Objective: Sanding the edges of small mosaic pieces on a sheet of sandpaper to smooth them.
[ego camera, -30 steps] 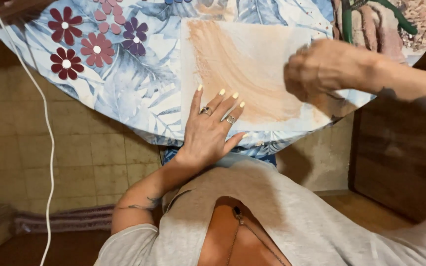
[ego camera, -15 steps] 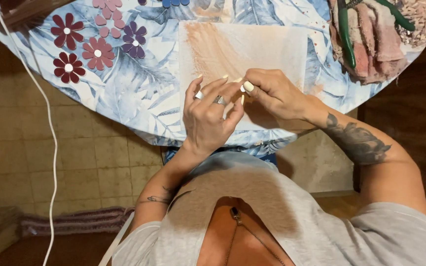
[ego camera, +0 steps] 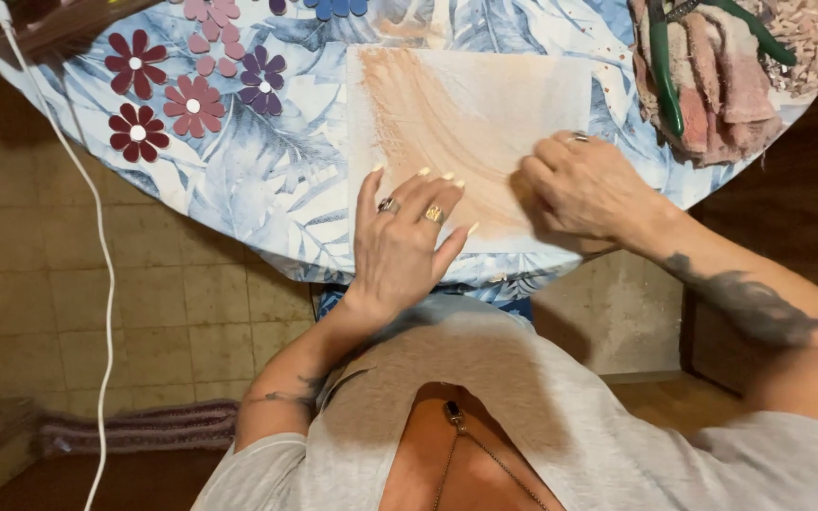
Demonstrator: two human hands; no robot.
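Where the blue leaf-print cloth (ego camera: 267,180) covers the round tabletop (ego camera: 239,222), lying flat near its front edge: a white rectangular sheet (ego camera: 485,114), thin and cloth-like, streaked with peach-orange brush marks sweeping from its far left corner down toward the near right. Heaviest colour down the middle, pale and almost bare along the far right side. Near edge of the sheet reaching close to the tabletop's rim.

Pressing on the sheet's near left part: left hand (ego camera: 400,241), palm down, fingers spread and flat, gripping nothing, rings on two fingers, long pale nails. On the sheet's near right part: right hand (ego camera: 584,189), knuckles up, fingers curled under and bunched against the surface; whether anything is pinched beneath them cannot be told. Ring on one finger, dark tattoo along the forearm. Both hands close together, a small gap of painted sheet between.

Far left on the tabletop: a scatter of flat paper flowers (ego camera: 191,85) in maroon, pink, purple and blue, with white centres. Far right: a crumpled pinkish rag (ego camera: 721,85) with green-handled pliers (ego camera: 665,66) lying across it. Hanging down past the left rim over the tiled floor (ego camera: 40,284): a white cable (ego camera: 101,274).
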